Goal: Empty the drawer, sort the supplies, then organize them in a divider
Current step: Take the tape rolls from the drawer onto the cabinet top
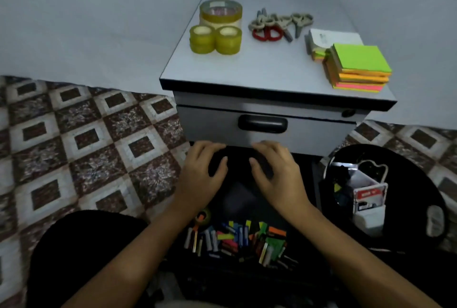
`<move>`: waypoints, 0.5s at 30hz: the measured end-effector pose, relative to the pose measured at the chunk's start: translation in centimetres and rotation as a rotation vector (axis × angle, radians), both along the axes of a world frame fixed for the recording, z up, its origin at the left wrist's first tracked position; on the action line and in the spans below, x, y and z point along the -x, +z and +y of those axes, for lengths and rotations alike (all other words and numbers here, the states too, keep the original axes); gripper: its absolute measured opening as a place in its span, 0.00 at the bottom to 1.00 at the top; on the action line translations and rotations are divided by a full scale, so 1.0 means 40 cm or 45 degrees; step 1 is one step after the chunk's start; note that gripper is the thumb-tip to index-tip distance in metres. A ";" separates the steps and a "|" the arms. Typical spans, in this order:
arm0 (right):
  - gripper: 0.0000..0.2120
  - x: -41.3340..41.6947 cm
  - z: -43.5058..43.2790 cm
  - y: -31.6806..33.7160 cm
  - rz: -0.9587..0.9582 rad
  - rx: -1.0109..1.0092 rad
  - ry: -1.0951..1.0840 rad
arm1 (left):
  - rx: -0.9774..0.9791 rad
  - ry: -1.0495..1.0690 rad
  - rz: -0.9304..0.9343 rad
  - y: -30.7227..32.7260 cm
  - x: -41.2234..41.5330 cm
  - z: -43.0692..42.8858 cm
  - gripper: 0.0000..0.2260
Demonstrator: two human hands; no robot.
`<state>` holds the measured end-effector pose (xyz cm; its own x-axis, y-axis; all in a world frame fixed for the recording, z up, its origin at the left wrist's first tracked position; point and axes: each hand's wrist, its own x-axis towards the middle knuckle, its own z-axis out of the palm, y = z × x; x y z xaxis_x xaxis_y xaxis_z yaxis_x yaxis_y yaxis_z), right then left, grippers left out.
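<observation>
Drawer (241,199), open: left hand (202,174) and right hand (275,174) in its dark rear, grip not discernible; contents best lifted by kind, batteries (213,239) first, onto table (259,70).

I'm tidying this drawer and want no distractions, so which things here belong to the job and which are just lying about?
Job: tape rolls, scissors, sticky notes, open drawer, loose supplies inside it.
Lying about: closed upper drawer, patterned floor, probably the black tray.
</observation>
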<state>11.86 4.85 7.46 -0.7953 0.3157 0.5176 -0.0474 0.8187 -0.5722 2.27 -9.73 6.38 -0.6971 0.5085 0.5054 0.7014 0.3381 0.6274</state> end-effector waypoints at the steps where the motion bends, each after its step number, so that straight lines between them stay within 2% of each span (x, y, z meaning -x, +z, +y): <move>1: 0.17 -0.016 -0.003 -0.037 -0.054 0.020 0.000 | 0.060 -0.022 -0.062 -0.038 -0.009 -0.002 0.14; 6: 0.18 -0.043 -0.004 -0.228 -0.270 0.066 -0.046 | 0.454 -0.053 -0.389 -0.204 -0.019 -0.008 0.12; 11: 0.18 0.005 0.007 -0.366 -0.501 0.000 -0.092 | 0.772 -0.060 -0.572 -0.290 -0.016 -0.007 0.19; 15: 0.25 0.096 0.018 -0.421 -0.842 -0.126 -0.020 | 1.014 -0.048 -0.709 -0.340 -0.023 -0.018 0.23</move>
